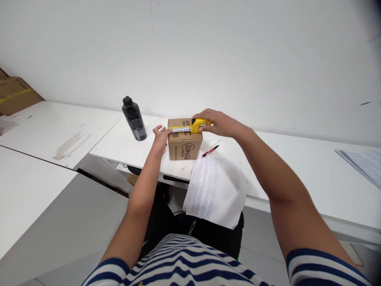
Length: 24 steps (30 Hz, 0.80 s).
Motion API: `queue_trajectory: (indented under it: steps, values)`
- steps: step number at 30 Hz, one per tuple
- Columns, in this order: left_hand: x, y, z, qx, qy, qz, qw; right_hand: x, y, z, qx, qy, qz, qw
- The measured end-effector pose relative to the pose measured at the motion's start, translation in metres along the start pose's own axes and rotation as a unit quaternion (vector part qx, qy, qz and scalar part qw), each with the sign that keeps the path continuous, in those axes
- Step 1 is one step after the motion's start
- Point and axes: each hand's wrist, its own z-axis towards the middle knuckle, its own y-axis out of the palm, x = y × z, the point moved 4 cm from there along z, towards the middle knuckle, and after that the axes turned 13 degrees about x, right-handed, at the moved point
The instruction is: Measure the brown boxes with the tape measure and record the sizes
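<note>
A small brown cardboard box (184, 146) stands on the white table (297, 167) in front of me. My right hand (218, 122) is closed around a yellow tape measure (199, 124) resting on the box's top right edge. Its blade (181, 129) is pulled out leftward across the top. My left hand (161, 137) pinches the blade's end against the box's left top edge.
A black bottle (134, 118) stands left of the box. A red and black pen (210, 151) lies right of it, beside a sheet of written paper (214, 190) hanging over the table's edge. More papers (363, 163) lie far right. Cardboard (14, 93) sits at far left.
</note>
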Motion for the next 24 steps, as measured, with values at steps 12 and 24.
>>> queue_trajectory:
  steps: [12,24]
  values:
    - [0.001,0.002,0.002,0.027,0.027,-0.015,0.999,0.048,-0.032,-0.040,0.064,0.124,0.041,0.989]
    - [-0.005,0.000,0.006,0.068,0.125,-0.033,0.989,0.038,-0.029,-0.049,0.103,0.077,-0.005,0.992]
